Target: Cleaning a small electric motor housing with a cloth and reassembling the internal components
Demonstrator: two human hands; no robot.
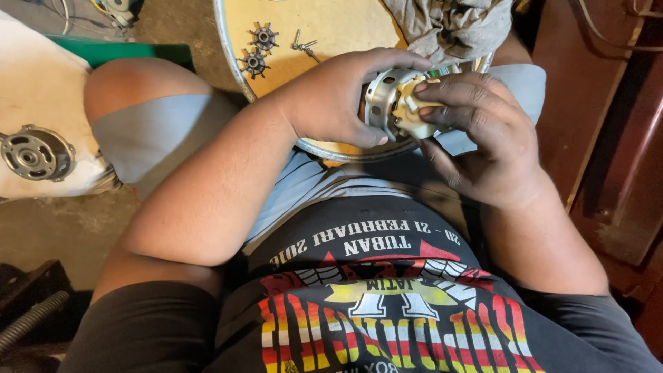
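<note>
My left hand (338, 97) wraps around a round silver metal motor housing (381, 97), held just above my lap. My right hand (483, 131) pinches a cream plastic toothed part (412, 112) against the face of that housing. Both hands are grimy and touch the same assembly. Behind them lies a round tray with a metal rim (231, 55) and a tan inner surface. On it rest two small dark gear-like pieces (258, 50) and a few screws (304, 47).
A grey rag (452, 24) is bunched on the tray's far right. Another round metal motor part (34, 153) lies on a white surface at the left. A green board (117, 52) and a concrete floor sit beyond my knee. A dark red metal frame (608, 138) stands at right.
</note>
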